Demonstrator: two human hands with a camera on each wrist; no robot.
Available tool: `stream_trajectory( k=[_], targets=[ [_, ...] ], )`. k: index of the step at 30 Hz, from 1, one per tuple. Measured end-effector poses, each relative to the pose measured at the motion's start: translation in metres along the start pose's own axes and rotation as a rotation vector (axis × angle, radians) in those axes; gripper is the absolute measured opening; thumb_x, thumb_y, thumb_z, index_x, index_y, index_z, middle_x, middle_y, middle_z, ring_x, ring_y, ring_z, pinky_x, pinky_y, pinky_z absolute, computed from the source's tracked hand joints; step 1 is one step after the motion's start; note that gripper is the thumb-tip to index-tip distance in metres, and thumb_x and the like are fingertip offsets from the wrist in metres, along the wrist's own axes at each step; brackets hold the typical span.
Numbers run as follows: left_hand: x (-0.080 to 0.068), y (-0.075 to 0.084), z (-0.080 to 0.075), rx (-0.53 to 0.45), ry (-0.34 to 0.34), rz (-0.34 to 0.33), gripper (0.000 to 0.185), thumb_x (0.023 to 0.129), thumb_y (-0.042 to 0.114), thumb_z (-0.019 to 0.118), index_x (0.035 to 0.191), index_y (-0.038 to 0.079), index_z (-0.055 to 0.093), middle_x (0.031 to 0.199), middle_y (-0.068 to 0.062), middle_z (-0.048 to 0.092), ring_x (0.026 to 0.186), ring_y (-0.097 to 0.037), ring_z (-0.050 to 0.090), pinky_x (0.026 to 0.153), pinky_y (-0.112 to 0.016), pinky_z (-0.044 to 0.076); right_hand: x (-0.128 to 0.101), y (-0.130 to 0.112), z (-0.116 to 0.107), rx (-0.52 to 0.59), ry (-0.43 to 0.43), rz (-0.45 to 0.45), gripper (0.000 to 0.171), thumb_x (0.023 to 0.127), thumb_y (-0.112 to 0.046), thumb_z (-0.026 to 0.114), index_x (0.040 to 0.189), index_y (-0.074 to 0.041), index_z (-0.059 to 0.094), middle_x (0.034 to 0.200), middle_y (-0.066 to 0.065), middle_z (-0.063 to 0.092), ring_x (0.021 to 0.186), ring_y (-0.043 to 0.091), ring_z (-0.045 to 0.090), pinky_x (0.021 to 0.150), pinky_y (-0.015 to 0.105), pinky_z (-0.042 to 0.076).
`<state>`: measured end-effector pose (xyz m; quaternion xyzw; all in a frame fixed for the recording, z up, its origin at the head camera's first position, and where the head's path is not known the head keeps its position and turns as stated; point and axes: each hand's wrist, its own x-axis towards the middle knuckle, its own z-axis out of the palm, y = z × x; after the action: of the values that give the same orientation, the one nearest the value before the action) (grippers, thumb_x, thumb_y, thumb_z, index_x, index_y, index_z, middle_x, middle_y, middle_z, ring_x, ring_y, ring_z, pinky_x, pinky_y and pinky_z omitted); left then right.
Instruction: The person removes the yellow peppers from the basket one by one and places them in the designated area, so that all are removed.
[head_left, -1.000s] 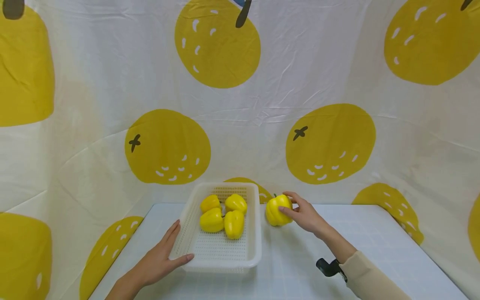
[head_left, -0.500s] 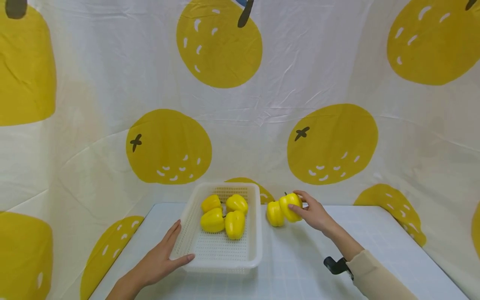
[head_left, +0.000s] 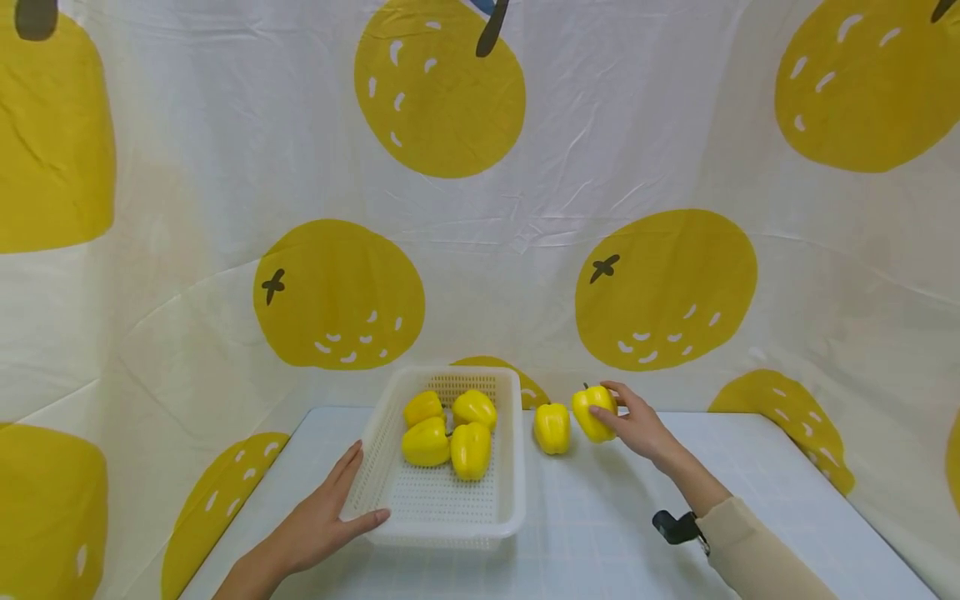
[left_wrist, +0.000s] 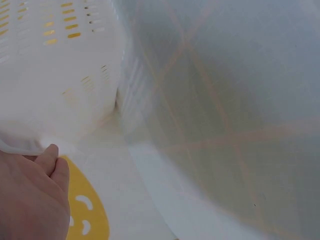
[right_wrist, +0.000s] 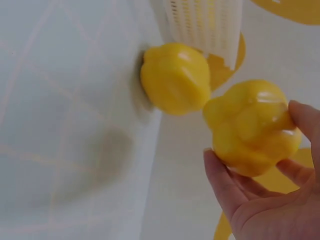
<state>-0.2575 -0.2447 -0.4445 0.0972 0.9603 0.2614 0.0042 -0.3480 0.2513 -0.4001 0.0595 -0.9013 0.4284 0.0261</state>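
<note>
In the head view my right hand (head_left: 637, 425) holds a yellow bell pepper (head_left: 592, 412) between thumb and fingers. The right wrist view shows this bell pepper (right_wrist: 255, 127) raised, its shadow lying apart from it on the table. Just left of it a second bell pepper (head_left: 552, 429) stands on the table, beside the basket's right side. My left hand (head_left: 318, 521) rests at the near left corner of a white plastic basket (head_left: 442, 527), fingers straight along its left side and thumb across the rim. Several yellow bell peppers (head_left: 426, 442) lie together in the basket's far half.
The table (head_left: 592, 533) has a pale checked cover. Close behind it hangs a white cloth (head_left: 495, 292) printed with large yellow fruit, which also runs down both sides. A black wrist device (head_left: 675, 527) sits at the right sleeve.
My right hand has moved right with its bell pepper, away from the standing pepper, which was hidden behind it at first. The left hand and the basket have stayed in place.
</note>
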Motion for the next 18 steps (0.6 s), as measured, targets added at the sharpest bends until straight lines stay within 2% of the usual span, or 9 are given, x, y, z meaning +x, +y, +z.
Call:
stream_trajectory(
  k=[6,18],
  targets=[
    [0.0,0.0,-0.001,0.002,0.002,0.007,0.115,0.087,0.075,0.061,0.165,0.008,0.01,0.173,-0.012,0.004,0.153,-0.043,0.022,0.114,-0.069,0.028,0.006,0.01,0.0,0.011,0.013,0.033,0.073,0.102,-0.046,0.06,0.157,-0.008,0.031,0.151,0.033,0.039,0.125,0.046,0.052,0.099,0.055,0.053],
    [0.0,0.0,0.001,-0.011,0.008,0.001,0.115,0.087,0.074,0.062,0.166,0.011,0.009,0.173,-0.009,0.004,0.153,-0.041,0.023,0.114,-0.068,0.029,0.021,0.034,0.003,0.047,0.046,0.12,0.073,0.104,-0.046,0.056,0.159,-0.009,0.027,0.157,0.032,0.032,0.137,0.05,0.039,0.108,0.061,0.044]
  ],
)
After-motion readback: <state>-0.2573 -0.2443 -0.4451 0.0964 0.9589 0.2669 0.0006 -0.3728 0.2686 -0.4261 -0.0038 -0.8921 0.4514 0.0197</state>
